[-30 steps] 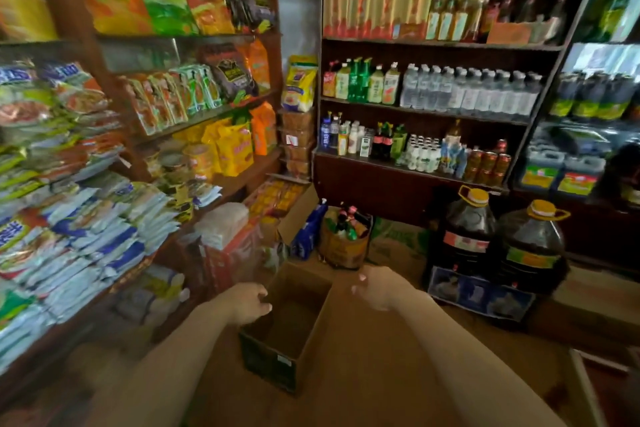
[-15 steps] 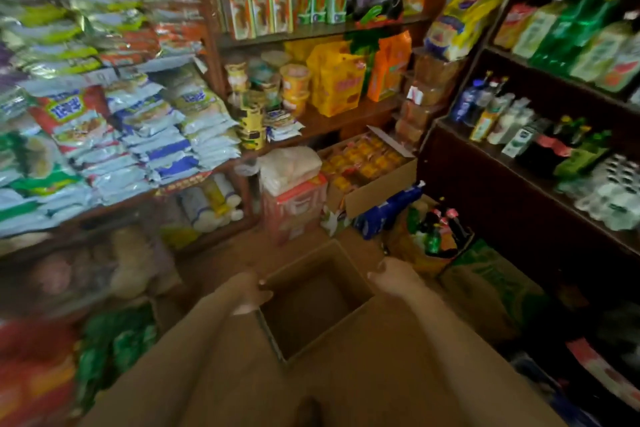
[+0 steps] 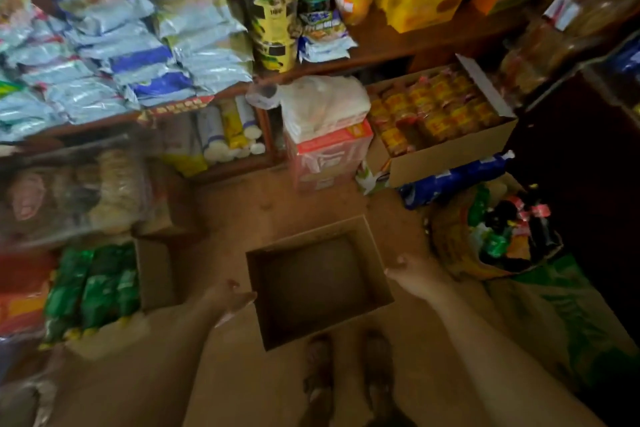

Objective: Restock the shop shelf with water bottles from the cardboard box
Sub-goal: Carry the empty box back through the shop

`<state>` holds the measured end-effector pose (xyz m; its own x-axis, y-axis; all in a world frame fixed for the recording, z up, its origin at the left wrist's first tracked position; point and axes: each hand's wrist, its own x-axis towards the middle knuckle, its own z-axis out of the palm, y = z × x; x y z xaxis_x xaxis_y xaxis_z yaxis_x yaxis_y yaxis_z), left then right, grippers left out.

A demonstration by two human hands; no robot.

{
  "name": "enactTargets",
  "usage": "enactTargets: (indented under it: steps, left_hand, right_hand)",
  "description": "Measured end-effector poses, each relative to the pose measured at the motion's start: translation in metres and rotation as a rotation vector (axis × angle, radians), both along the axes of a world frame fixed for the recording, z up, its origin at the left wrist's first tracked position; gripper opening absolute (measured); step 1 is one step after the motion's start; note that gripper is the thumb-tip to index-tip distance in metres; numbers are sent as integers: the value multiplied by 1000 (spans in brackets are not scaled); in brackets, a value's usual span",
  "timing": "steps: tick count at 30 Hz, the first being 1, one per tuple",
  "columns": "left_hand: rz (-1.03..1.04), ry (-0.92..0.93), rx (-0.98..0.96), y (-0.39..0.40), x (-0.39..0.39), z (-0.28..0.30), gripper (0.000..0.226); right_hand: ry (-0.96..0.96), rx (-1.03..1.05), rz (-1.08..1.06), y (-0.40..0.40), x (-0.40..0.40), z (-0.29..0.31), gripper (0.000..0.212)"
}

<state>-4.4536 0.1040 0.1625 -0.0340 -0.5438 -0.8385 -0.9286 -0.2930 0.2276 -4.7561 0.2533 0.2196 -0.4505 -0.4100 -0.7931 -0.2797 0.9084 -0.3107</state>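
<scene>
cardboard box (image 3: pixel 318 282): open, no bottles visible inside, low in front of the feet | left hand (image 3: pixel 230 295): fingers at left wall, grip unclear | right hand (image 3: pixel 414 276): fingers at right rim, grip unclear

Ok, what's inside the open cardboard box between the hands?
The cardboard box shows only bare brown bottom and walls, no water bottles. The near wall hides a strip of the bottom. The left hand and right hand flank its sides.
</scene>
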Motion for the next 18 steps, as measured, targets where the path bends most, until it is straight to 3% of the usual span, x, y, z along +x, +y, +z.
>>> enactTargets:
  steps: [8, 18]
  left_hand:
    - [258, -43, 169, 4, -17, -125, 77]
    - [715, 57, 96, 12, -28, -240, 82]
  right_hand:
    - [-111, 76, -89, -35, -55, -166, 66]
    - [-82, 119, -208, -54, -79, -299, 75]
